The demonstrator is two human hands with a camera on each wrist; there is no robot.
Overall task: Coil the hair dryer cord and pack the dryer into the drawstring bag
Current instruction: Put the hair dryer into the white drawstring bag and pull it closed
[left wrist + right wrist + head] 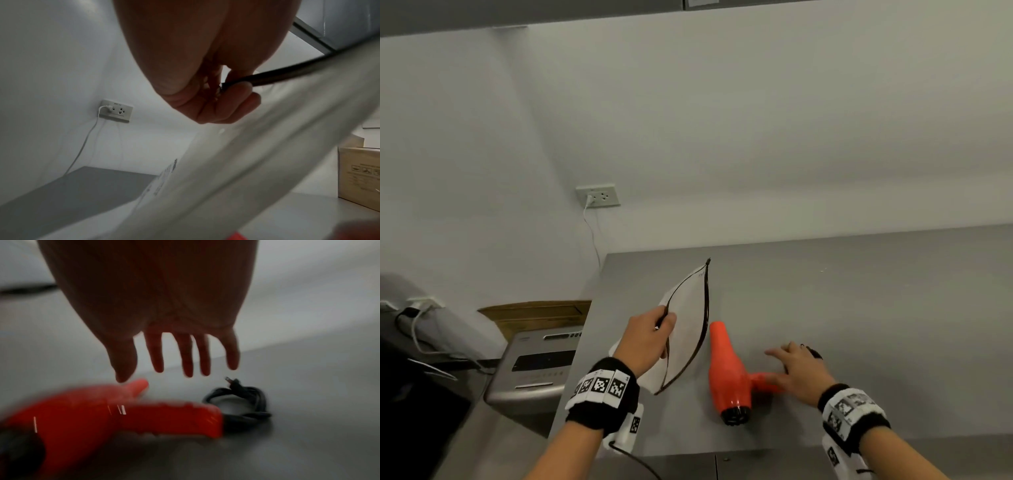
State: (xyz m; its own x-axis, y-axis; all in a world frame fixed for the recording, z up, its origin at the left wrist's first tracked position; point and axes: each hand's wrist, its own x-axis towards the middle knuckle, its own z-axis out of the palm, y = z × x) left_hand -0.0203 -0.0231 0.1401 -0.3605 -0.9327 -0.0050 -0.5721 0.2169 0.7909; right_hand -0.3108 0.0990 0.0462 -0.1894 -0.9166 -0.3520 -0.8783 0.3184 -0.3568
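An orange hair dryer (726, 371) (98, 415) lies on the grey table (859, 291), nozzle pointing away, its handle toward my right hand. Its black cord (240, 399) sits coiled at the end of the handle, plug on top. My right hand (796, 368) (176, 356) hovers over the handle with fingers spread and straight, holding nothing. My left hand (650, 337) (222, 97) pinches the dark drawstring rim of the white bag (686, 329) (236, 170) and lifts it off the table, left of the dryer. The bag's mouth gapes toward the dryer.
A wall socket (598, 196) with a white cable plugged in is behind the table's left corner. A grey appliance (537, 366) and a cardboard box (537, 315) stand left of the table. The table's front edge (722, 452) runs near my wrists.
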